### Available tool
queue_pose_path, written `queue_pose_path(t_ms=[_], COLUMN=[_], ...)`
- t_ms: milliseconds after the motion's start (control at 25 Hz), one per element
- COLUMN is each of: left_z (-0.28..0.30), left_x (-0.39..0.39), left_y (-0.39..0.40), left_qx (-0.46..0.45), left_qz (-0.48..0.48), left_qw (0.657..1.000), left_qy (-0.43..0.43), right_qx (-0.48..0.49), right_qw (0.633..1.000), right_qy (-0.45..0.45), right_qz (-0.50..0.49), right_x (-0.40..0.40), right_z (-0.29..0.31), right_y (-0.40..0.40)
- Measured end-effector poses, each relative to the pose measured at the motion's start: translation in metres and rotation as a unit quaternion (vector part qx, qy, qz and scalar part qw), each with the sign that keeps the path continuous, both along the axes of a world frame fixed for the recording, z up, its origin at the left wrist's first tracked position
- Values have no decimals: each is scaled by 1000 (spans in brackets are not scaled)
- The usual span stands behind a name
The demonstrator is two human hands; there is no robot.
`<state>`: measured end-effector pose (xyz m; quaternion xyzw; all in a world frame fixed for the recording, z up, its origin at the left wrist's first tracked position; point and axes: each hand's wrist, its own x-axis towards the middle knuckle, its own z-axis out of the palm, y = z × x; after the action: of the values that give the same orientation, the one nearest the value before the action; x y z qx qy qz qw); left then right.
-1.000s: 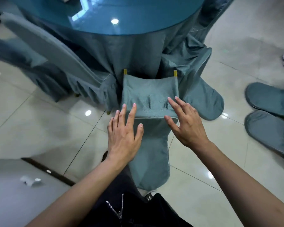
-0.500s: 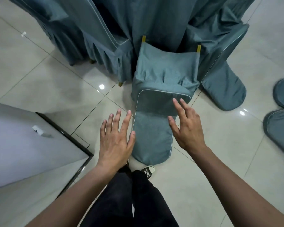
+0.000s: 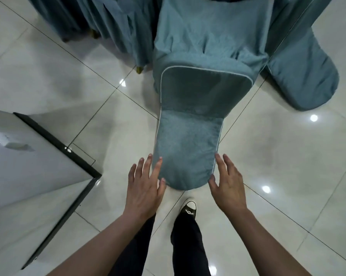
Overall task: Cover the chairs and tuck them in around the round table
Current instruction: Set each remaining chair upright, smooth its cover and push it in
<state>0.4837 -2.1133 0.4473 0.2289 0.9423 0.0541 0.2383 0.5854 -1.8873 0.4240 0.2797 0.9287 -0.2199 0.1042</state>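
— So where's the chair cover now?

— Hanging off the chair at twelve o'clock, its flap trailing toward six. The left hand and right hand flank its rounded end, fingers spread, gripping nothing.

— Risk?

— A one-sided pull would probably skew it (the fabric looks limp). The shoe just below could tread on it.

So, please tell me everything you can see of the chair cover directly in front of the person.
The chair cover is teal woven-looking cloth with pale piping along its edges. It sits over the chair, gathered in folds over the seat, and its rounded back flap hangs toward the tiled floor. The left hand and right hand, both open, touch the flap's lower corners.
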Motion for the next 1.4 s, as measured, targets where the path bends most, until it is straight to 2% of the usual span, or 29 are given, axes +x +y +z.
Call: queue_pose_path(t_ms=[240,400,600,800,920,1080,1200,1400], left_z=[-157,-252,-369,-464,-500,-516,-517,-518], left_x=[27,45,50,47,34,29,28,21], left_y=[35,26,4,9,11,-11,-20,-20], left_qx=[-6,-20,-55,-57,-55,15,110,161], left_qz=[8,28,57,-5,71,153,253,291], left_qw=[1000,999,997,998,995,984,948,925], left_qy=[7,3,-12,5,-35,-93,-158,-185], right_qx=[-7,-9,-4,46,38,7,-87,-183], right_qw=[999,996,993,988,990,1000,989,968], right_qy=[-37,-71,-93,-80,-72,6,-15,3], right_qz=[35,50,75,123,116,-19,-118,-174], right_x=[42,69,84,83,81,90,91,88], right_z=[-170,-268,-368,-448,-479,-493,-498,-502], right_y=[34,53,62,55,54,46,41,41])
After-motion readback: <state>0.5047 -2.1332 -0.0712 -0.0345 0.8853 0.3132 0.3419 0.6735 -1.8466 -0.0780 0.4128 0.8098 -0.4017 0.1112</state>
